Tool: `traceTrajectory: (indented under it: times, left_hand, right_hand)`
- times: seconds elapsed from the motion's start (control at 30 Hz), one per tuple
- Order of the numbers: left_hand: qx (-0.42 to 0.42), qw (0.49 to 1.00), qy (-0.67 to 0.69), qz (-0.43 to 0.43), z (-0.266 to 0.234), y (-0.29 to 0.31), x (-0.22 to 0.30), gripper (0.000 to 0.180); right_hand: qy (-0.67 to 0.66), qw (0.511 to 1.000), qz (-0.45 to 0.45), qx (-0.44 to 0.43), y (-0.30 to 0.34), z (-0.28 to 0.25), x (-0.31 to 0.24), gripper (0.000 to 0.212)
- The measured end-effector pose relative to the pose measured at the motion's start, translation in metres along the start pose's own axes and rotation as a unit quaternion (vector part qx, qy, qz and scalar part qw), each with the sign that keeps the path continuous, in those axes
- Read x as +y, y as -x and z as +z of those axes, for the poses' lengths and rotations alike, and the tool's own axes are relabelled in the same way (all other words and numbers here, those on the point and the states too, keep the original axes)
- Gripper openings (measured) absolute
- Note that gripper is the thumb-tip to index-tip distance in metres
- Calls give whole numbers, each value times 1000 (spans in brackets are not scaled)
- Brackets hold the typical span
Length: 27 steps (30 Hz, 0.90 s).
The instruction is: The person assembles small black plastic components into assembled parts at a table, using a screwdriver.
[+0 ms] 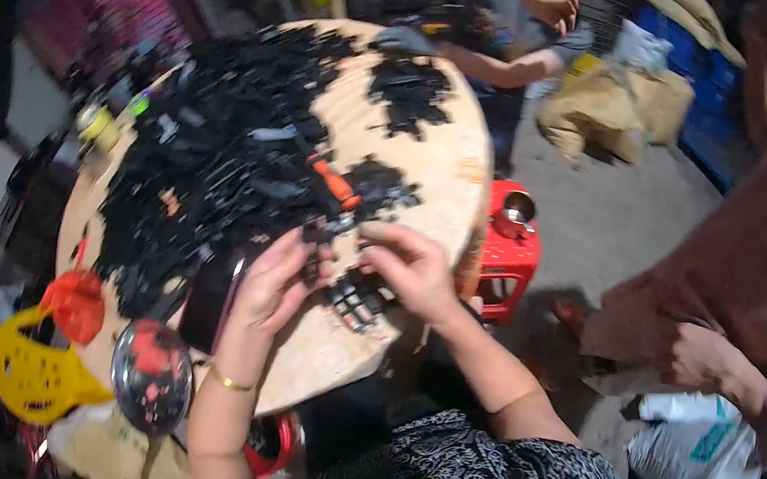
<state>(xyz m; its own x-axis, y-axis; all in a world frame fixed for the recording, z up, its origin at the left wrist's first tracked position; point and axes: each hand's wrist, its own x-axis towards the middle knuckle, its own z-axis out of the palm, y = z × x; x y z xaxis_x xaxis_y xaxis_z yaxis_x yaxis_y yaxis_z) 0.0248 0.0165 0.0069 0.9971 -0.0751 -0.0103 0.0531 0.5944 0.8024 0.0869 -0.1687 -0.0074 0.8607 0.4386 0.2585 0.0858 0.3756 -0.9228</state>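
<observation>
Head-worn fisheye view, facing forward and down, near round wooden table (448, 189).

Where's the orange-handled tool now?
In the head view, the orange-handled tool lies at the right edge of the large black pile, just beyond the right hand.

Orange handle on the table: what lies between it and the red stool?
The head view shows a small pile of black pieces beside the orange handle, then pale wooden tabletop to the edge by the red stool.
</observation>
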Motion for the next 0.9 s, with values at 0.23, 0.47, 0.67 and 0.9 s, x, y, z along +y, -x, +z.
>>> traceTrajectory:
  times: [0.23, 0.47, 0.67, 0.9]
  left_hand:
    - [0, 999, 19, -33, 8, 7, -1, 34]
    - [6, 999, -39, -32, 16, 7, -7, 35]
    - [2, 997, -81, -19, 20, 5, -11, 38]
    - [19, 993, -115, 13, 22, 8, -14, 40]
  right_hand:
    - [188, 968, -162, 25, -4, 13, -2, 9]
    - [319, 892, -321, 16, -16, 15, -9, 16]
    - [322, 892, -319, 8, -16, 15, -5, 19]
    - [377, 859, -346, -23, -13, 15, -11, 21]
